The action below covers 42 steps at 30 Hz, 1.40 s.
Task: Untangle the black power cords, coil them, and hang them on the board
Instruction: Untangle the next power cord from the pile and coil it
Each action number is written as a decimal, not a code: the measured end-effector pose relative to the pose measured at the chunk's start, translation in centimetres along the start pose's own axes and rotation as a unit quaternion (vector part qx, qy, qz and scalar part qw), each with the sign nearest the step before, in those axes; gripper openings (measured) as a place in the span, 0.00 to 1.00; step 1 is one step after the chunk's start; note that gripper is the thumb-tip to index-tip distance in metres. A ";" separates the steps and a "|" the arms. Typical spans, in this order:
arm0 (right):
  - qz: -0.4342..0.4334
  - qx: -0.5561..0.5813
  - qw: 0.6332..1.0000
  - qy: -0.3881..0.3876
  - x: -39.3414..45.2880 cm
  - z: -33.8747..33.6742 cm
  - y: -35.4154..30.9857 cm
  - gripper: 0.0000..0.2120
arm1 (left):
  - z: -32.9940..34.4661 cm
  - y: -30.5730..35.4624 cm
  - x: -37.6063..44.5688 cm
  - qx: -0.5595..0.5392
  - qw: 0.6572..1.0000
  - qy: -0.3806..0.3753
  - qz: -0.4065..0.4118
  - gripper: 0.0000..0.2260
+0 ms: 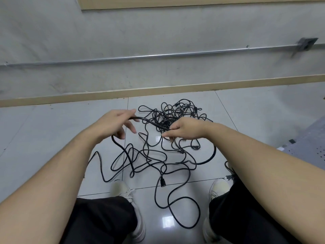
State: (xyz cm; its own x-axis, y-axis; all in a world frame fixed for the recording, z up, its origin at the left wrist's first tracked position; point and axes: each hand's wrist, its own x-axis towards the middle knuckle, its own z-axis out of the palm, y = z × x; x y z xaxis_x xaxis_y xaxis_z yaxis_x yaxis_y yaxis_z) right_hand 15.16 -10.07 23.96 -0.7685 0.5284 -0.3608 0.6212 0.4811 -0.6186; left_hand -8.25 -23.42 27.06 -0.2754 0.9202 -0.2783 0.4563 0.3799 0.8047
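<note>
Holding one cord [149, 121] btwn left hand [112, 124] & right hand [182, 129], both gripping; yanking may tighten knots in the pile [175, 117].

Head-worn view, forward and downward.
</note>
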 end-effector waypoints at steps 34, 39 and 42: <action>-0.023 0.128 0.991 -0.038 -2.1 -1.3 -0.5 0.23 | 2.3 3.7 0.6 -0.195 0.965 -0.050 0.167 0.15; 0.052 0.001 0.994 -0.096 -0.9 0.3 2.9 0.16 | -0.2 1.5 1.5 -0.259 0.938 0.214 0.081 0.18; 0.051 0.001 0.998 -0.032 -0.9 -0.1 3.7 0.18 | -1.6 -0.8 1.8 -0.137 0.965 0.224 0.010 0.17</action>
State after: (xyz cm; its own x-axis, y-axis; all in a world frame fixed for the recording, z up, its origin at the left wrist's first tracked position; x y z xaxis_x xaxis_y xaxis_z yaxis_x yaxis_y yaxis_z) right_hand 18.11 -8.68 22.07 -0.7099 0.5286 -0.4655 0.6962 0.4262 -0.5776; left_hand -10.42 -22.24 26.76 -0.6357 0.7699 -0.0560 0.2417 0.2675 0.9328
